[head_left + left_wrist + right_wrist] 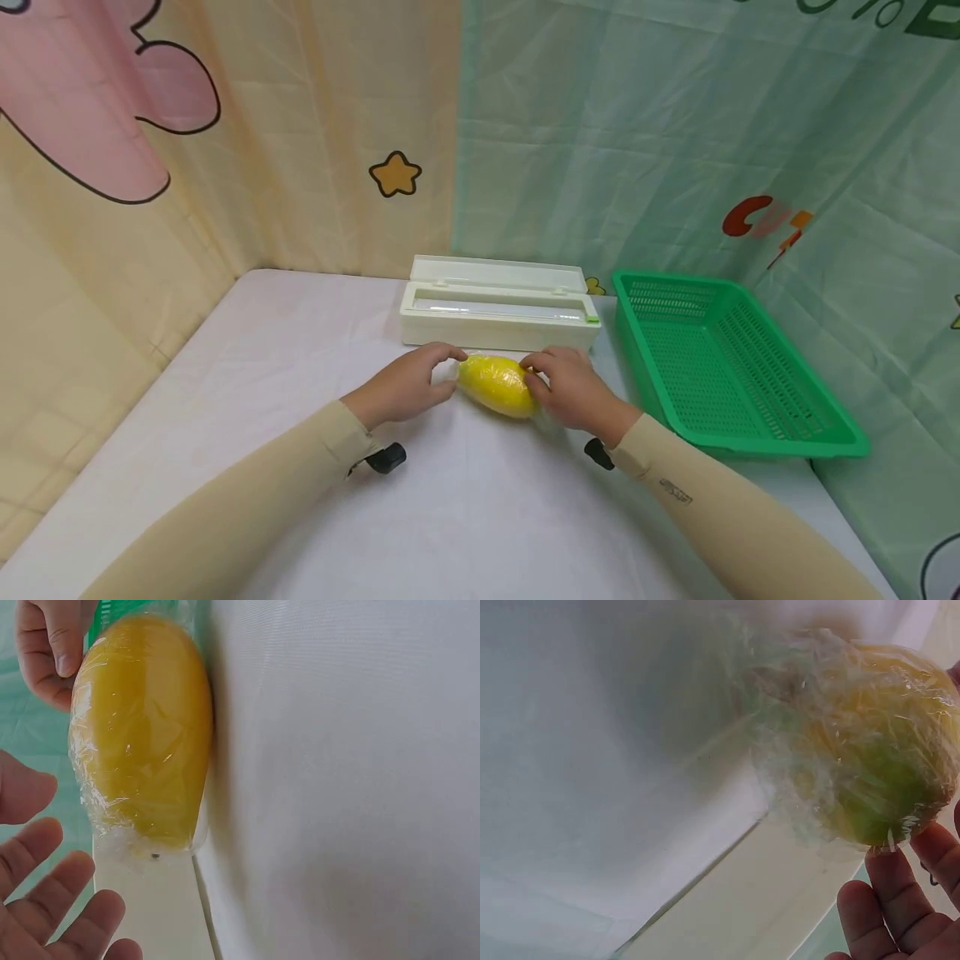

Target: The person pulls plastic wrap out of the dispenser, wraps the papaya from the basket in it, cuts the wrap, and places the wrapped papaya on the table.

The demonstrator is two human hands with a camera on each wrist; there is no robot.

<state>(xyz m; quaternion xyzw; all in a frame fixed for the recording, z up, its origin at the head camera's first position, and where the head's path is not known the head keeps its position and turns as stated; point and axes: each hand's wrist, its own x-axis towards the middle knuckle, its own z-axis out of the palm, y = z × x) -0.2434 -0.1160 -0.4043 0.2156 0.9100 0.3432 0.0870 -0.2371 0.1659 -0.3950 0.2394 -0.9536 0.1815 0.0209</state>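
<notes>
A yellow oval fruit (497, 386) is wrapped in clear, crinkled plastic film (787, 750), which bunches loosely at its ends. At its right end my right hand (573, 387) pinches the wrapped fruit with thumb and fingertips; in the right wrist view a fingertip touches the film. My left hand (405, 385) is beside the left end, and the left wrist view shows its fingers (60, 889) spread and apart from the fruit. Just behind the fruit stands a white cling film box (501, 336), its lid raised and a roll visible inside. Whether the fruit touches the table is unclear.
To the right, a green plastic basket (656, 383) with slotted sides sits on the table near its edge. A white cloth (300, 333) covers the table. Printed curtains (525, 167) hang close behind and on both sides.
</notes>
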